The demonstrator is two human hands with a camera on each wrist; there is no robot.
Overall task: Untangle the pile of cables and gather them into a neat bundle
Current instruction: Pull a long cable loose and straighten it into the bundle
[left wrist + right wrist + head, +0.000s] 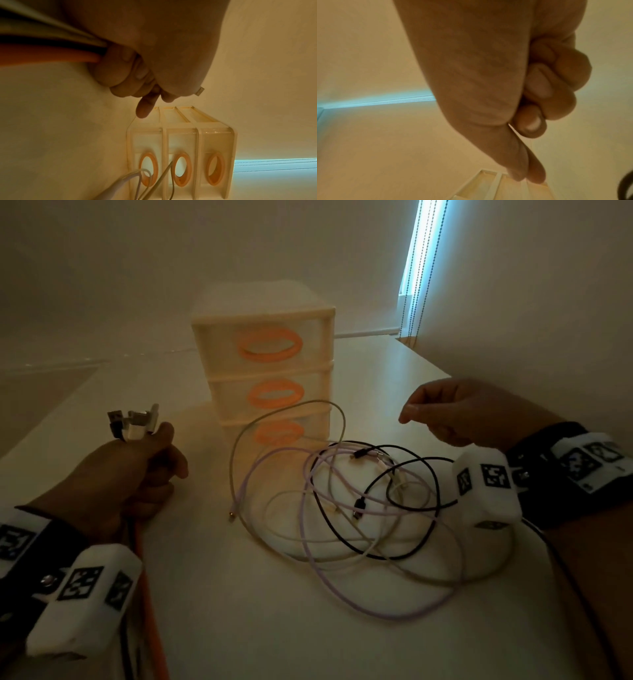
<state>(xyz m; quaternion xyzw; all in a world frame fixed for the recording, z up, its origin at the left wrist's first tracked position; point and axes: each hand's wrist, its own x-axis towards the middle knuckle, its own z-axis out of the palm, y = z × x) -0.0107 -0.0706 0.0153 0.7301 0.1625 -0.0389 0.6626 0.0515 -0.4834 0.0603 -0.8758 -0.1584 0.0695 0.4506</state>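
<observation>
A loose tangle of cables (359,508), lilac, cream and black, lies on the white table (239,611) in front of me. My left hand (161,460) is raised at the left and grips a bunch of cable ends, their connectors (133,422) sticking up out of the fist. Those cables, one of them orange (51,54), run back along my wrist from the left hand (137,75). My right hand (421,416) hovers above the far right of the tangle. The right hand (529,180) has thumb and forefinger tips together, other fingers curled, and no cable shows in it.
A cream three-drawer unit (263,364) with orange ring handles stands just behind the tangle, and a cream loop leans against its lowest drawer. A window with bead cords (418,268) is at the back right. The table edge runs along the left.
</observation>
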